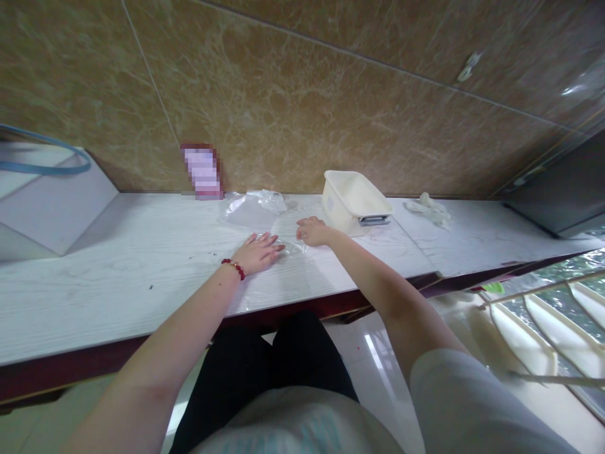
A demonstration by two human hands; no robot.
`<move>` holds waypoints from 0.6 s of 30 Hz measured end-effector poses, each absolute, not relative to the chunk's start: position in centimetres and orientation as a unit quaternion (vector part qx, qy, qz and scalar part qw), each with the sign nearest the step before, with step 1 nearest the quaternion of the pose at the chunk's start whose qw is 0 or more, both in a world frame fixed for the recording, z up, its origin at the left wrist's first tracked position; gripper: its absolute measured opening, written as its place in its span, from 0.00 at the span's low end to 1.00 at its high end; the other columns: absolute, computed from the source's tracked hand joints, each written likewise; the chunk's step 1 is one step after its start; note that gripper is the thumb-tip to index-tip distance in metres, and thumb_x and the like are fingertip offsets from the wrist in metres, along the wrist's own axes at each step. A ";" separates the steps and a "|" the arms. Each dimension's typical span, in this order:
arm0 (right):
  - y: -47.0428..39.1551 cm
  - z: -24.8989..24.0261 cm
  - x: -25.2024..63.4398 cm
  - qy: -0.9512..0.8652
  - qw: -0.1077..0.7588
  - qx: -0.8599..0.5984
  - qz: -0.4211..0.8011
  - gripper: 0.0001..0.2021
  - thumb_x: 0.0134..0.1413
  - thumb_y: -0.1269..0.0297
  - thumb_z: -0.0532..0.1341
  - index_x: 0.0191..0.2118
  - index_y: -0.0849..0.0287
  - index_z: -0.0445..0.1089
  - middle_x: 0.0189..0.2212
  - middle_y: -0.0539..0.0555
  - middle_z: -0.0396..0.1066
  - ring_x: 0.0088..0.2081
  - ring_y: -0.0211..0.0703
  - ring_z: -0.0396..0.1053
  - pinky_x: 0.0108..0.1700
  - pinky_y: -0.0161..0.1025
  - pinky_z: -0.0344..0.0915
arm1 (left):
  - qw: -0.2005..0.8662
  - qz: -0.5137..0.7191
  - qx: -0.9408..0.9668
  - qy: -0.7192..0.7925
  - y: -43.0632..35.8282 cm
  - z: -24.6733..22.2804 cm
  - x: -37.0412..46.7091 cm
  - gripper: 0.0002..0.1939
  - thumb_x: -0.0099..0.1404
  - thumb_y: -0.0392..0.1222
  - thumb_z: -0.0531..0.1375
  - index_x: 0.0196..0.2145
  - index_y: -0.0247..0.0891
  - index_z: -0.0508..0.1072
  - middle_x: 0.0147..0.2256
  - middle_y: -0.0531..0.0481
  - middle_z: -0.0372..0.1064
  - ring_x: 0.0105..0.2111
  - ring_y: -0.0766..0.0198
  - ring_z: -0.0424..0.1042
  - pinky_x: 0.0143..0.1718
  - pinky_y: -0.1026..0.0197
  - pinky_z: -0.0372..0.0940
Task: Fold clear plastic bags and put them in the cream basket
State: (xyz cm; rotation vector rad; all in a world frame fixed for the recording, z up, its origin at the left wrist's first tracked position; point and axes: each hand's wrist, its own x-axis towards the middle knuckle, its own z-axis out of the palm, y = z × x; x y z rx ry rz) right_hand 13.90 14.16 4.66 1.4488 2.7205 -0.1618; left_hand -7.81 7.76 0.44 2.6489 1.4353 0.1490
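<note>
My left hand point(258, 253), with a red bead bracelet point(234, 268) at the wrist, lies flat with fingers spread on clear plastic film on the white counter point(142, 252). Just right of it, my right hand point(311, 231) has its fingers curled down at the edge of a clear plastic piece point(295, 246); what its fingertips hold, if anything, is too small to make out. Behind my hands lies a clear plastic bag point(253, 209). A cream plastic bin point(359, 198) with a grey handle stands right beside my right hand.
A phone point(204, 170) leans on the marbled wall at the back. White boxes point(57, 195) with a blue strap stand at the left. A crumpled whitish item point(429, 210) lies right of the bin. Cream trays point(520, 340) on a rack stand at the lower right.
</note>
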 end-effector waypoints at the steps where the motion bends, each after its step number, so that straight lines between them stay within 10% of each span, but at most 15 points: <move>1: 14.4 4.8 13.8 0.882 0.035 0.467 -0.048 0.10 0.43 0.67 0.56 0.33 0.49 0.71 0.52 0.48 0.59 0.52 0.53 0.52 0.49 0.52 0.52 | 0.060 0.049 0.877 0.474 7.8 0.4 -7.8 0.25 0.64 0.56 0.35 0.54 0.52 0.56 0.59 0.51 0.46 0.59 0.58 0.42 0.56 0.47 0.37; 9: 15.5 6.8 15.6 0.869 0.096 0.475 -0.101 0.11 0.40 0.64 0.59 0.33 0.58 0.71 0.38 0.54 0.70 0.42 0.45 0.64 0.41 0.34 0.59 | 0.040 0.052 0.882 0.466 7.7 0.2 -7.8 0.25 0.63 0.55 0.39 0.55 0.50 0.56 0.59 0.50 0.47 0.59 0.55 0.44 0.56 0.46 0.38; 18: 14.2 4.9 16.6 0.724 -0.101 0.605 -0.315 0.08 0.47 0.63 0.56 0.30 0.62 0.66 0.26 0.52 0.70 0.25 0.33 0.65 0.24 0.27 0.56 | 0.051 0.085 0.875 0.473 8.1 0.0 -8.1 0.27 0.62 0.57 0.39 0.57 0.49 0.52 0.59 0.50 0.46 0.59 0.57 0.44 0.55 0.48 0.43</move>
